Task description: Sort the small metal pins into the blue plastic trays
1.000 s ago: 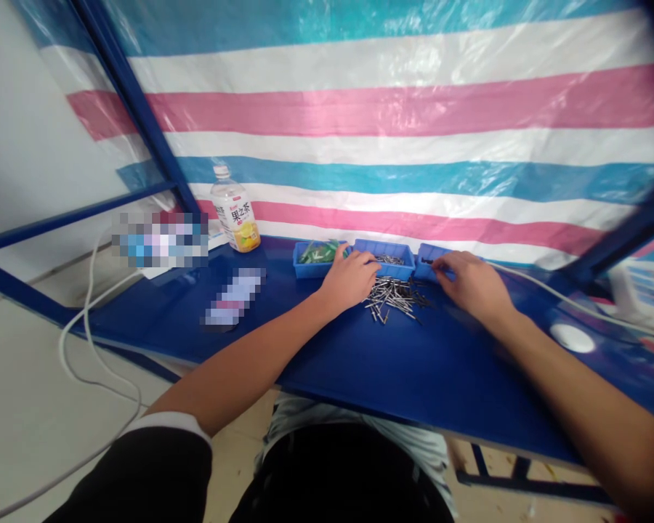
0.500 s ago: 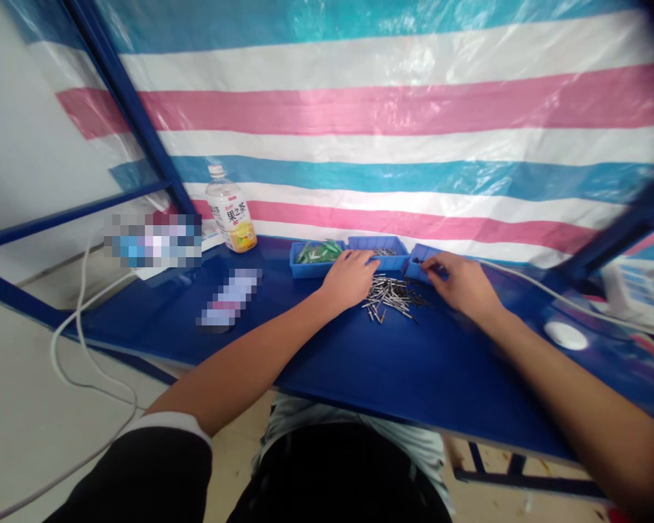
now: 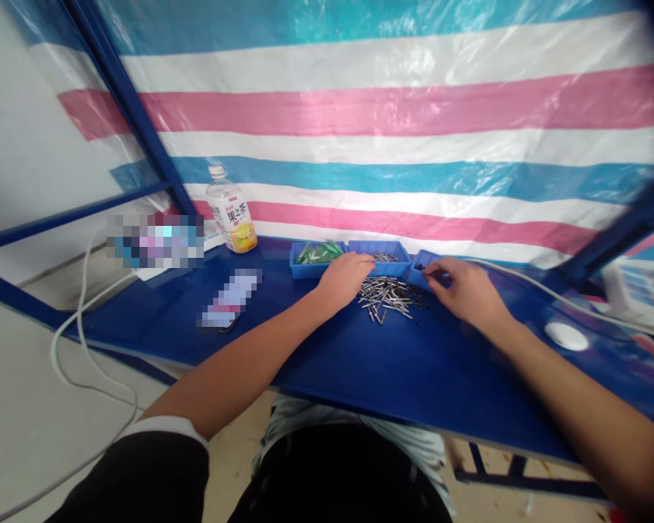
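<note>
A pile of thin silver metal pins [image 3: 388,298], some with dark ends, lies on the blue table before three blue trays. At the pile's upper left, my left hand [image 3: 346,279] reaches to the near edge of the middle tray [image 3: 395,269], fingers together and bent; whatever they hold is hidden. More pins lie inside that tray. My right hand [image 3: 466,290] is closed in a pinch at the front of the right tray [image 3: 417,276], where small dark bits show. Its grip is too small to make out. Green plastic packets [image 3: 319,253] fill the left tray [image 3: 299,270].
A drink bottle [image 3: 232,212] stands at the back left, with a phone [image 3: 229,301] lying nearer. A white round object [image 3: 566,335] sits on the right of the table [image 3: 370,370]. A white cable [image 3: 550,290] runs along the back right; striped sheeting hangs behind.
My left hand has shifted slightly left, off the top of the pins and to the middle tray's edge. My right hand has moved slightly down and right, still pinched near the right tray.
</note>
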Demonstrator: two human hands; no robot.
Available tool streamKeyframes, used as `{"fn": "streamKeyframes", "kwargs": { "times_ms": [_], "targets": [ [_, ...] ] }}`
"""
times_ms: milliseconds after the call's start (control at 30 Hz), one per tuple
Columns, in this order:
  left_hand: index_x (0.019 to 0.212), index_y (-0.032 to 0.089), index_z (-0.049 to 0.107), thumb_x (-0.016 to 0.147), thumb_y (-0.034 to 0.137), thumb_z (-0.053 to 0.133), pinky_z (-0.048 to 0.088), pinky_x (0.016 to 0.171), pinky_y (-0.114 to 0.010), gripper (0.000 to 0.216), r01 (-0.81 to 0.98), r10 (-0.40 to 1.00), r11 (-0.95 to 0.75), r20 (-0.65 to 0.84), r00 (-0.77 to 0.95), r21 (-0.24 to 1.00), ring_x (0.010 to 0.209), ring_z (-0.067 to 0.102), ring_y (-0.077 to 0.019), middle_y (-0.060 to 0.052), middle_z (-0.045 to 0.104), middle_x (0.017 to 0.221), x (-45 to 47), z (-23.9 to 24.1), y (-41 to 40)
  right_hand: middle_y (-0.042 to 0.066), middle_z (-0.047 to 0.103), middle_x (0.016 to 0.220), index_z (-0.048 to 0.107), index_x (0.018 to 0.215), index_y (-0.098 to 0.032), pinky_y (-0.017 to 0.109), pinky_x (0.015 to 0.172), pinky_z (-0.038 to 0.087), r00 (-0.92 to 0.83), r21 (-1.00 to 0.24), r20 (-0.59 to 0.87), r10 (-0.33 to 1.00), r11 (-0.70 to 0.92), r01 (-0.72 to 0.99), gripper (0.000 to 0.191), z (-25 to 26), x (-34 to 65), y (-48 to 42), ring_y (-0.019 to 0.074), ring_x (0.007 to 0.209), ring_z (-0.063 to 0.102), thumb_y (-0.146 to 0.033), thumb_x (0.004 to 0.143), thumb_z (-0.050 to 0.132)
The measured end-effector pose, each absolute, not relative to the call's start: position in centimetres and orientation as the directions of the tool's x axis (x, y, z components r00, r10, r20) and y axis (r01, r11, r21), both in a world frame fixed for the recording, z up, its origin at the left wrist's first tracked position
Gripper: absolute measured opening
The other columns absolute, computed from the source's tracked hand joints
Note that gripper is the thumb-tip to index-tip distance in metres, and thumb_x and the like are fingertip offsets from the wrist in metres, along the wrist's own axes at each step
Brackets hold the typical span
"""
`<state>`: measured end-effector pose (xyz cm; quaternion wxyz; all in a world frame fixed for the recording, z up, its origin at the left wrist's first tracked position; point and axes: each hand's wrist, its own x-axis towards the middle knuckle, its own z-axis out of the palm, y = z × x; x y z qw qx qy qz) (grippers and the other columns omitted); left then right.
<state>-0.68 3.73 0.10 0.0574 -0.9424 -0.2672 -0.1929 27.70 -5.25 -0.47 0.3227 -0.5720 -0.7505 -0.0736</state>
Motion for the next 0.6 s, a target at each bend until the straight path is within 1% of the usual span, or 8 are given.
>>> {"fn": "streamKeyframes", "kwargs": {
  "times_ms": [167,267,467,533,600],
  "targets": [
    [0.127,0.014,0.074,0.086,-0.008,0.055,0.047,0.125,-0.048,0.05,0.509,0.47,-0.861,0.418,0.777,0.022,0.134,0.068,-0.025,-0.011,0.072,0.143,-1.0,-0.3,3.9,0.006,0.079,0.1,0.071,0.101,-0.024,0.041,0.08,0.057,-0.119,-0.26,0.567,0.815,0.314,0.913,0.014,-0.6,27.4,-5.6,0.0275,0.089,0.075,-0.023,0.09,0.063],
    [0.128,0.013,0.073,0.083,-0.009,0.056,0.045,0.127,-0.048,0.052,0.499,0.469,-0.866,0.417,0.779,0.041,0.138,0.065,-0.0252,-0.012,0.071,0.145,-1.2,-0.5,3.8,0.005,0.078,0.099,0.071,0.102,-0.025,0.04,0.078,0.057,-0.113,-0.252,0.559,0.821,0.298,0.921,0.013,-0.7,27.2,-5.8,0.0272,0.088,0.075,-0.024,0.091,0.064],
    [0.127,0.014,0.073,0.081,-0.011,0.053,0.043,0.128,-0.05,0.056,0.502,0.486,-0.861,0.418,0.767,0.081,0.139,0.065,-0.0253,-0.011,0.07,0.145,-1.3,-0.8,3.5,0.008,0.075,0.104,0.07,0.11,-0.024,0.041,0.077,0.057,-0.148,-0.199,0.524,0.839,0.289,0.936,0.017,-0.9,26.9,-6.3,0.0277,0.088,0.073,-0.025,0.096,0.06],
    [0.126,0.014,0.074,0.081,-0.012,0.052,0.043,0.128,-0.05,0.056,0.506,0.495,-0.857,0.416,0.763,0.092,0.137,0.066,-0.0247,-0.01,0.07,0.145,-1.3,-0.7,3.4,0.009,0.074,0.104,0.07,0.11,-0.024,0.043,0.079,0.058,-0.153,-0.184,0.535,0.831,0.291,0.939,0.016,-0.7,26.6,-6.6,0.0293,0.09,0.073,-0.027,0.097,0.061],
    [0.123,0.016,0.075,0.084,-0.009,0.052,0.045,0.127,-0.049,0.052,0.503,0.499,-0.856,0.436,0.749,0.117,0.135,0.067,-0.0243,-0.009,0.071,0.144,-1.3,-0.6,3.2,0.011,0.073,0.106,0.071,0.112,-0.023,0.048,0.084,0.059,-0.166,-0.156,0.577,0.8,0.307,0.939,0.017,-0.4,26.2,-6.9,0.033,0.099,0.071,-0.031,0.099,0.062]
  ]
}}
